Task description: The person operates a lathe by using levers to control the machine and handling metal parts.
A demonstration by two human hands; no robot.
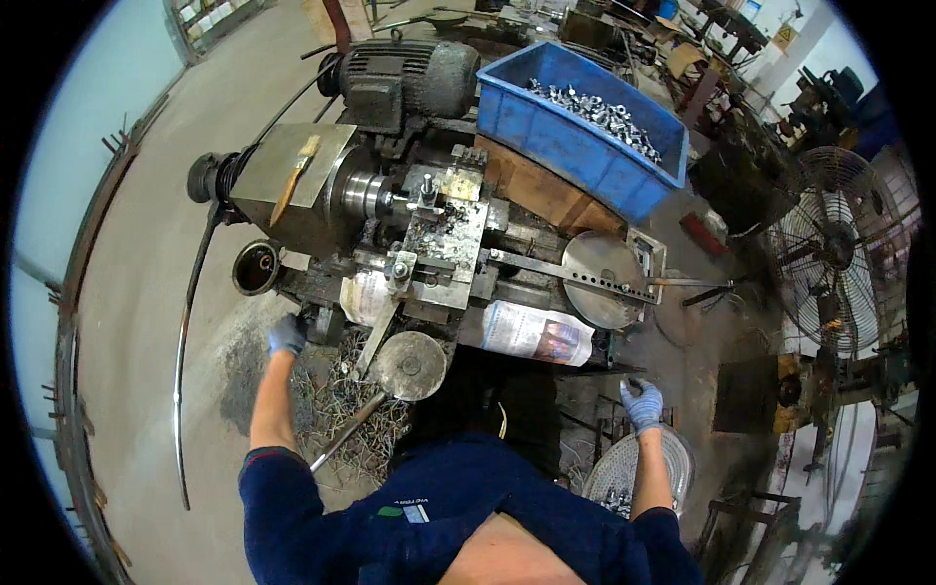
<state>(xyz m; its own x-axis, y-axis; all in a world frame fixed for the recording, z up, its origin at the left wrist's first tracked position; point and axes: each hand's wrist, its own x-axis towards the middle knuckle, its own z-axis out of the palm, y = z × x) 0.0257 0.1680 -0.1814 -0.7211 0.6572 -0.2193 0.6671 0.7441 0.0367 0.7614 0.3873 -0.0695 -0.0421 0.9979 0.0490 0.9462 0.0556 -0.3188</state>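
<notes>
While the grey-gloved left hand (288, 334) extends forward, grip unclear, the blue-striped-gloved right hand (643, 406) hangs half-open, empty. A blue plastic crate (556, 147) holds silvery metal parts (606, 119).

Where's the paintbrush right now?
In the head view, left of centre toward the top, the paintbrush lies on the grey metal housing, just left of the shiny chuck.

blue bin (558, 142), silvery metal parts (603, 119)

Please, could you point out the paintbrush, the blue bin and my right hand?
Paintbrush (290, 186): head view, on the handle.
Blue bin (565, 154): head view, on the near wall.
Right hand (643, 407): head view, on the glove.
</notes>
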